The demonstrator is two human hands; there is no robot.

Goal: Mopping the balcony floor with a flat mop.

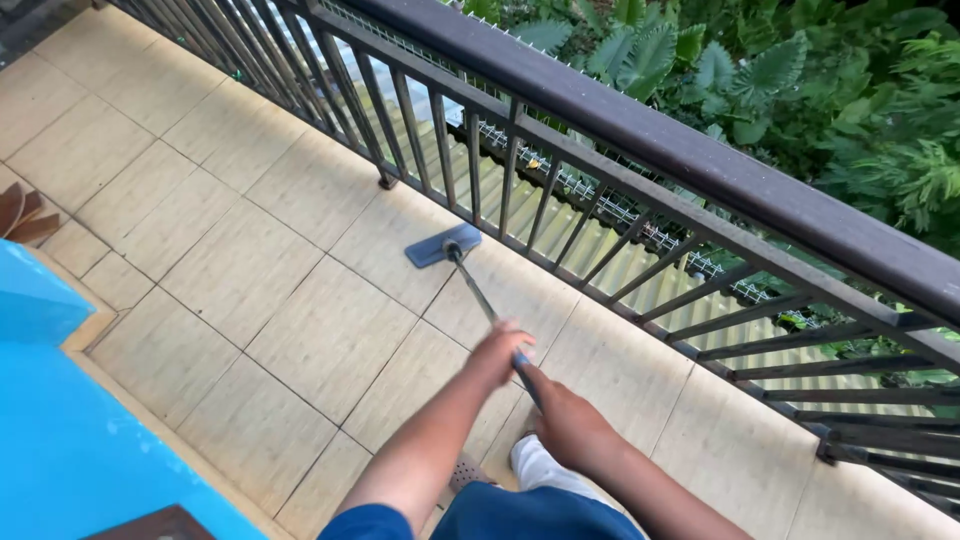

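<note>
The left hand [497, 350] was closed around the thin dark metal handle [482, 290] of a flat mop, its grip wrapped fully about the shaft a little below the frame's centre, fingers curled over the top so that the handle vanished under them. The right hand [568, 425] sat just below and to the right of it, lower centre of the frame, also closed tight on the same handle, with a short stretch of blue sleeve on the shaft showing between the two hands. Both forearms rose from the bottom edge and converged on the handle, the left one bare and angled up to the right, the right one angled up to the left (the wrists looked fairly straight).

The handle ran up and to the left from the hands to the flat rectangular grey-blue mop head [441, 245], which lay on the beige tiled balcony floor [250, 270] just above centre, near the foot of the dark metal railing [640, 150]. The railing crossed the frame diagonally from the top left to the right edge, with green leafy plants [800, 80] beyond it in the upper right. A bright blue surface [70, 440] filled the lower left corner. A white shoe [540, 468] showed just under the hands, at the bottom centre.
</note>
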